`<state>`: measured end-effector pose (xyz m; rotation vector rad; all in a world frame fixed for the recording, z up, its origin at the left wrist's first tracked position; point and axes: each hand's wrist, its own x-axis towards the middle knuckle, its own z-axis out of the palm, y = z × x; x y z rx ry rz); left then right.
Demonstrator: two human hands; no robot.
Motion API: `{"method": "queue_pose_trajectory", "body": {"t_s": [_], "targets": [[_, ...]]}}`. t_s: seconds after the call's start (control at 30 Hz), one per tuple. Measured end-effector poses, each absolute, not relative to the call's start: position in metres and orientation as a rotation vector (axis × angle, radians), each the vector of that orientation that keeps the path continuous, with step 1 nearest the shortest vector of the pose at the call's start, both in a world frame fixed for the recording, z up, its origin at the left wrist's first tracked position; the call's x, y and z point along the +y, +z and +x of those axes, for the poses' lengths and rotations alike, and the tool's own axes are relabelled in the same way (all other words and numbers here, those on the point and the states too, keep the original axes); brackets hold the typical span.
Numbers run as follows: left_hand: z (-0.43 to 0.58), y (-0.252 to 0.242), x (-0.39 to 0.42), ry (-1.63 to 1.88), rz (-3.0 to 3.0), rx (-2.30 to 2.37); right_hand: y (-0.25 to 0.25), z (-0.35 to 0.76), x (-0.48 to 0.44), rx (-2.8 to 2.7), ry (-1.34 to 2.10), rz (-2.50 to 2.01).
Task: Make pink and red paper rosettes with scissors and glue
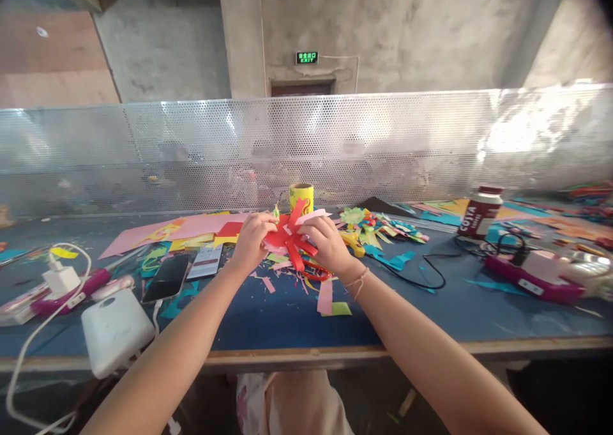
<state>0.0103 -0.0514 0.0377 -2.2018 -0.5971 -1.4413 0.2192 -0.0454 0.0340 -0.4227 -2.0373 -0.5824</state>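
A black phone [166, 278] lies on the blue table [268, 320]. The left hand [251, 240] and the right hand [328, 243] both pinch a red cut-paper flower [287, 237] just above it. A brown bottle [480, 213] stands far right.

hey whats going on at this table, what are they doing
A person holds a red paper piece cut into strips, gripped by the left hand and the right hand over a blue table. Coloured paper scraps lie around it. A yellow roll stands behind, a phone lies to the left, and a brown bottle stands to the right.
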Motion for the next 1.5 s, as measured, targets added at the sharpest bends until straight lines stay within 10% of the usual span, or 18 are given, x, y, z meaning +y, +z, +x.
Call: {"method": "queue_pose_trajectory", "body": {"t_s": [1.5], "targets": [[0.0128, 0.0342, -0.0504, -1.420, -2.349, -0.606, 0.0379, 0.2184, -0.0501, -2.225, -0.557, -0.407]]}}
